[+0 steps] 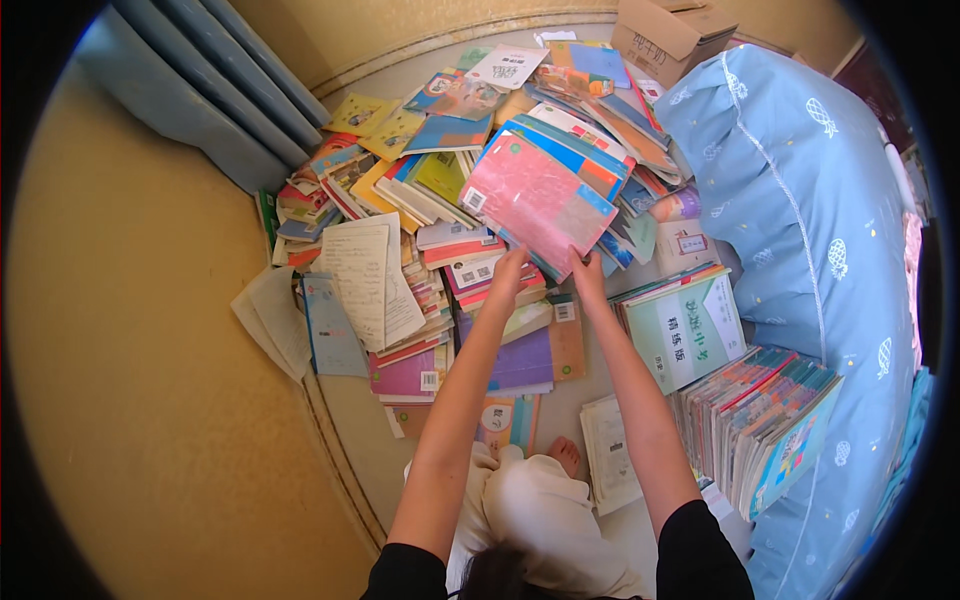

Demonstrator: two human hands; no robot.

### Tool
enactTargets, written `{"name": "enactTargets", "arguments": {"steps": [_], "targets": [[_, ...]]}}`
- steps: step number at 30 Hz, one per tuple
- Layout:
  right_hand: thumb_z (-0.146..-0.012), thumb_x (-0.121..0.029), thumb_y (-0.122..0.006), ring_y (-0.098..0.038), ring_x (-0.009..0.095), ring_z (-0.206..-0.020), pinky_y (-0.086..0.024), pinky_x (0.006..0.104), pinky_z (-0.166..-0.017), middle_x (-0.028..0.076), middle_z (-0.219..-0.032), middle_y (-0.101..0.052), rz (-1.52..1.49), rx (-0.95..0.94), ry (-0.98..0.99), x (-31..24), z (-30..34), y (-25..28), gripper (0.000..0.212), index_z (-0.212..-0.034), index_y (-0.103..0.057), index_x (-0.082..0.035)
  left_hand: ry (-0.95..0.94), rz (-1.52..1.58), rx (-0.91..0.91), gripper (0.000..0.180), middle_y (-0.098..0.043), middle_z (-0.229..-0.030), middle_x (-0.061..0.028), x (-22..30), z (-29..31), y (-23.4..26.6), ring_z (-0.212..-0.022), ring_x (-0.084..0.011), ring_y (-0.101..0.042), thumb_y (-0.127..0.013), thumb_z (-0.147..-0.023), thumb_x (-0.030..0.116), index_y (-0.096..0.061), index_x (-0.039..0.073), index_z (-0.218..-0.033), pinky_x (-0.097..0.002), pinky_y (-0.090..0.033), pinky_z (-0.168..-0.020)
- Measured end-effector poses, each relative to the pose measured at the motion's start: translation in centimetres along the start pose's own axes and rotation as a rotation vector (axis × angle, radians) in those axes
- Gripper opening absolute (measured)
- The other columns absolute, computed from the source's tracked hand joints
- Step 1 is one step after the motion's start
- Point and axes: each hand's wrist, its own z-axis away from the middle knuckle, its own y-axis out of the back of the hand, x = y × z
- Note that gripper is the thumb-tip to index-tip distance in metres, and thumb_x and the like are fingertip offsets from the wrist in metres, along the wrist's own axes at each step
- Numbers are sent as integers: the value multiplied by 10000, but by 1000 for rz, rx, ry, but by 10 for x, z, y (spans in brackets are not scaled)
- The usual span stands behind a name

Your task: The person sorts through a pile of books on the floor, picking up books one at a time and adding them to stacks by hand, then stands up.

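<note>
A pink paperback book (530, 185) with a grey and blue corner lies slanted over the heap, its cover facing up. My left hand (508, 275) is closed at its near left edge. At the near right corner my right hand (586, 272) grips it, thumb on top. Blue-edged books (590, 150) lie just beyond the pink one. Under and beside my hands are piled books, among them a purple one (522, 360). How far my fingers reach beneath the pink book is hidden.
Loose books (430, 135) heap against the wall, with handwritten sheets (358, 280) at the left. To the right stand a green book stack (690, 330) and a row of upright books (750, 420). A blue pineapple-print cloth (780, 200) hangs there. A cardboard box (668, 42) sits behind.
</note>
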Motion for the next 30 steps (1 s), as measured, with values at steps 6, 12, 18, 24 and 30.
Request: {"name": "enactTargets", "arguments": {"steps": [6,12,18,24,30], "targets": [[-752,-377,-633,-583,300,-902,-438,351,-777,180,-961,-601,56,48,-75,1,-5,-4,559,-1105,-451,16,39,36,-31,674,-363,-1338,-160,-7,-3,-5,-1186,-288,-409,-457,-843,486,-315,20,-1309,-452,-286,-960],[-744,-336,-641,-596,317,-859,-452,372,-750,165,-928,-617,152,19,11,-2,-5,2,456,-1056,-521,-25,23,3,-80,663,-384,-1324,-162,-6,-1,-5,-1163,-287,-424,-441,-846,507,-337,40,-1305,-442,-304,-941],[-761,-278,-630,-600,320,-819,-452,374,-710,149,-884,-630,48,54,91,-11,22,18,336,-994,-575,-44,24,-23,-82,625,-417,-1303,-143,-5,11,-14,-1133,-280,-450,-432,-849,485,-354,54,-1295,-419,-331,-911],[-798,-224,-577,-591,320,-735,-447,371,-657,182,-807,-610,237,151,302,-53,92,19,269,-1004,-561,-52,-14,-213,3,512,-507,-1173,-106,-8,23,-2,-1030,-247,-501,-436,-841,462,-477,66,-1163,-414,-369,-837],[-835,-162,-526,-567,321,-627,-423,373,-572,190,-713,-580,76,-10,326,-67,125,16,209,-992,-532,-25,-77,-227,74,460,-537,-979,-73,-2,38,-3,-914,-217,-503,-400,-844,472,-520,69,-1030,-403,-381,-763]]}}
